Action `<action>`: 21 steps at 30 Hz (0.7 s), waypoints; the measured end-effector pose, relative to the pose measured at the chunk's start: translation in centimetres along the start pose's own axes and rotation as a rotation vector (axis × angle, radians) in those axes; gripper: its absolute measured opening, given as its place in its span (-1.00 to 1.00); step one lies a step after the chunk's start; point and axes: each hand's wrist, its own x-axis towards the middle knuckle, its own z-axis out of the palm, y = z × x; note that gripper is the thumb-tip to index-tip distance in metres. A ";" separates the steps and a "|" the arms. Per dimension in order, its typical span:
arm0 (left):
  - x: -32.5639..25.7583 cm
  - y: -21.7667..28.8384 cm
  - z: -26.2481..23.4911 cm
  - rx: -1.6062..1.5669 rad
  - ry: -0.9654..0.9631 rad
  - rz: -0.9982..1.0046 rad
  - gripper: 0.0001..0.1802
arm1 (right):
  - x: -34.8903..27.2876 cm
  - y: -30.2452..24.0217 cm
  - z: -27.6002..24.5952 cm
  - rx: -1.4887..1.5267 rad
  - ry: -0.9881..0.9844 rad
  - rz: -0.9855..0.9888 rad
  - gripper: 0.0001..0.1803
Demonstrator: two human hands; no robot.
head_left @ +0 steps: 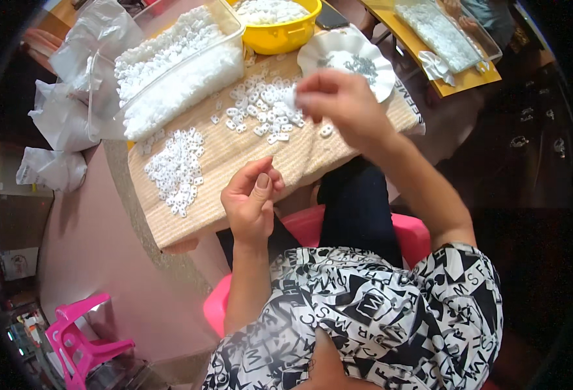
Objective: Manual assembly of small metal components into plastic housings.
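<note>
My left hand (253, 198) is held in front of the table's near edge, its fingers curled and the thumb pressed in. Whatever lies between those fingers is too small or hidden to name. Slightly blurred, my right hand (345, 104) hovers between a pile of small white two-holed plastic pieces (260, 107) and a white fluted dish (381, 71). Its fingers are drawn together, and I cannot make out anything in them. Small grey metal-looking bits (359, 65) lie in the dish. A second heap of white plastic pieces (174, 169) sits at the table's left side.
A clear plastic bin (234, 62) full of white pieces and a yellow basin (277, 40) stand at the far side of the cloth-covered table (234, 146). White plastic bags (59, 117) are at the left. Another person's hands (466, 25) are near a tray at the far right.
</note>
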 end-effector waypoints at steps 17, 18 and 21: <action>5.0 1.9 -1.5 1.094 0.238 0.382 -0.86 | 11.7 1.5 -11.1 -1.182 -0.016 -0.229 -0.82; 5.6 1.9 -1.6 1.126 0.228 0.412 -0.86 | 10.6 2.8 -11.7 -1.258 -0.062 -0.239 -0.81; 6.9 1.4 -3.0 1.277 0.218 0.395 -0.86 | 7.7 3.7 -12.1 -1.361 -0.161 -0.142 -0.77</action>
